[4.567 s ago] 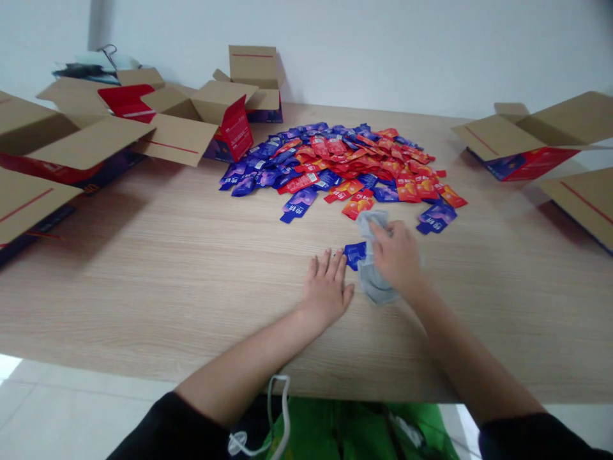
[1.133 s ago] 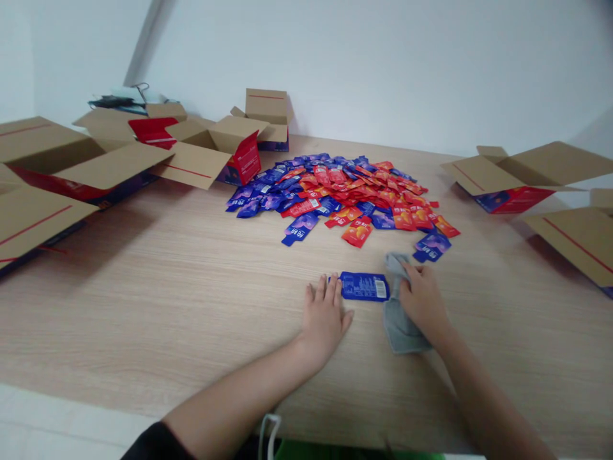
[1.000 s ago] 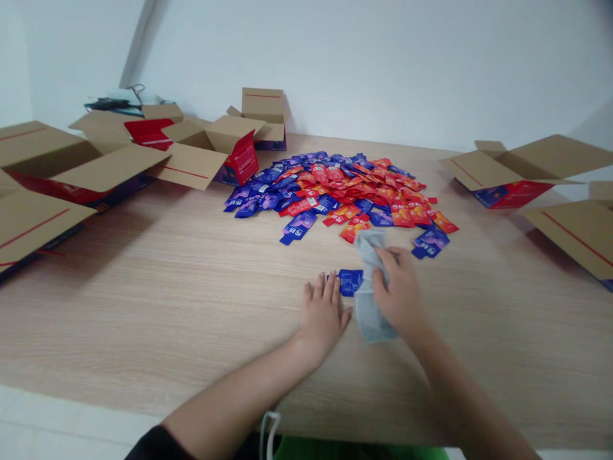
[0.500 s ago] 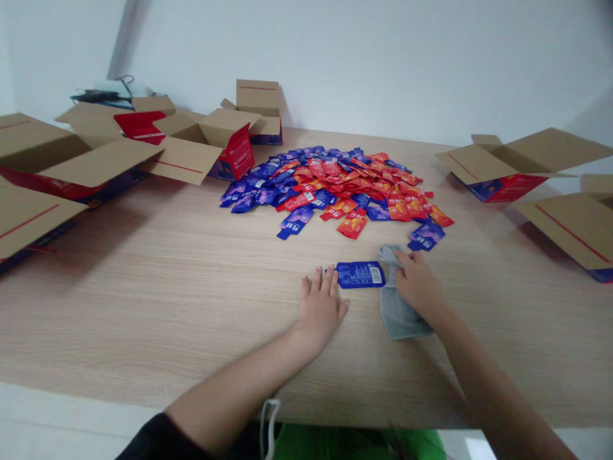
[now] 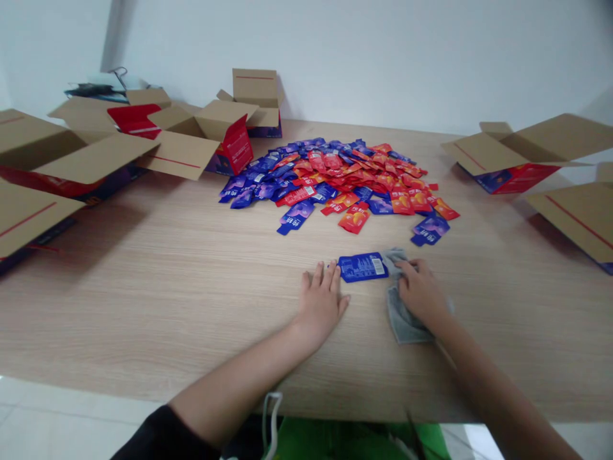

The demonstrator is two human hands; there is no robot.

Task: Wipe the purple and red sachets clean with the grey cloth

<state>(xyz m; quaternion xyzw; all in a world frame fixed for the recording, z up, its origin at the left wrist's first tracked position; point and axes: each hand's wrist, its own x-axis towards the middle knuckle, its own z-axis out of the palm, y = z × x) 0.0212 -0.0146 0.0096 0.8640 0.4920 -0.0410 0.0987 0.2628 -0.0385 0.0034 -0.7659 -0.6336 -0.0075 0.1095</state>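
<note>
A blue sachet [image 5: 363, 268] lies flat on the wooden table, its printed back with a barcode facing up. My left hand [image 5: 322, 301] rests flat with fingers stretched out, its fingertips on the narrow left end of the sachet. In my right hand [image 5: 422, 292] is a grey cloth [image 5: 405, 319], bunched under the fingers at the sachet's right end and spread on the table below. Behind both hands lies a wide pile of red and blue sachets [image 5: 335, 176]. A single blue sachet [image 5: 430, 229] sits at the pile's front right.
Open cardboard boxes [image 5: 96, 153] crowd the left side, and another open box [image 5: 256, 105] stands at the back. On the right are two more open boxes, one farther back [image 5: 517, 153] and one nearer [image 5: 579, 207]. A white wall rises behind the table.
My right hand and the grey cloth have shifted slightly right and down. The sachet is tilted a little, its right end higher. My left hand stays on its left end.
</note>
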